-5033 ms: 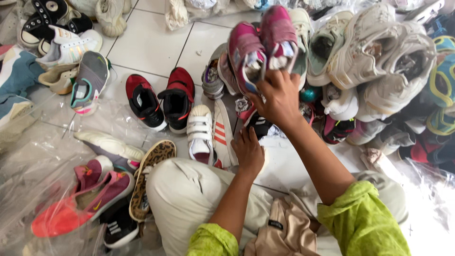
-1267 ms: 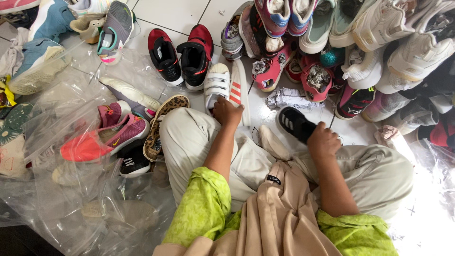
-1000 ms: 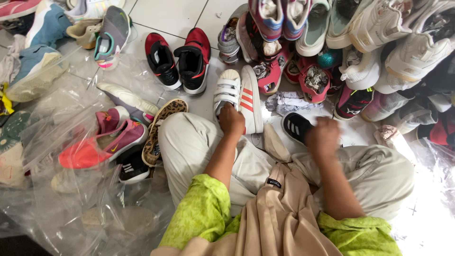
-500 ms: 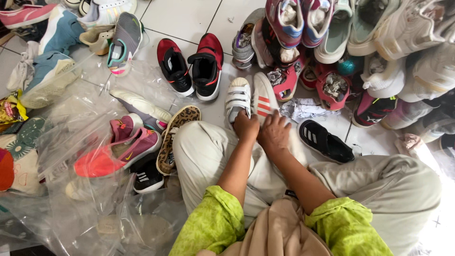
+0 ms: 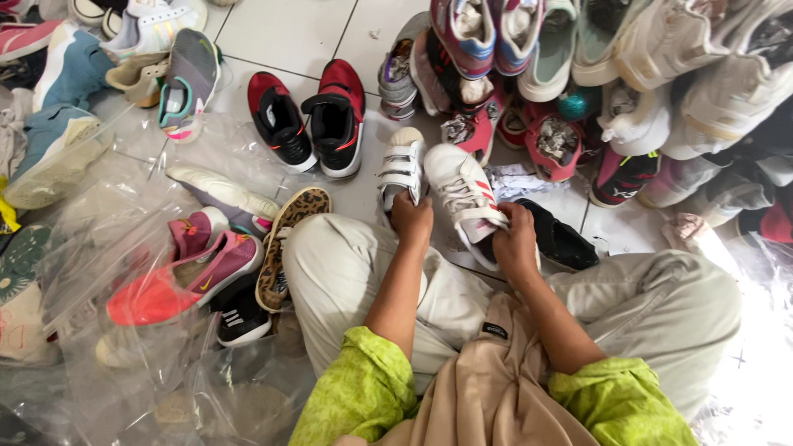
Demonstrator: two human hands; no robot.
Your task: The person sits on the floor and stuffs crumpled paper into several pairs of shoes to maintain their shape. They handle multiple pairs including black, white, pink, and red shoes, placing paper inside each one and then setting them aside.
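Nearest to the camera are the green sleeves and the beige cloth on the lap, and then the two knees in light trousers. Just past the knees are the hands. The left hand (image 5: 411, 220) is closed over the heel of a small white strap sneaker (image 5: 402, 168), which stands flat on the tiled floor (image 5: 291, 33). The right hand (image 5: 514, 244) grips the heel end of the second white sneaker (image 5: 464, 196); its fingers wrap around it, and this shoe is tilted, with its toe pointing away to the upper left. The toes of the two sneakers are almost touching.

Just to the right of the right hand, a black slip-on shoe (image 5: 560, 238) lies on the floor, very near the tilted sneaker. To the left of the left knee, a leopard-print shoe (image 5: 287, 244) lies touching the trousers, and beside it are pink and coral shoes under clear plastic bags (image 5: 124, 272). So there is little open room at both sides of the hands.

Further away, a red and black pair (image 5: 312, 120) stands just to the left of the white sneakers with a narrow gap. Behind, a heap of shoes (image 5: 628, 91) fills the upper right. The only bare tiles are at the top centre, beyond the red pair.

Compared with half a second ago, the hands are now apart: the right hand has pulled its sneaker to the right and turned it, while the left sneaker stayed in its place.
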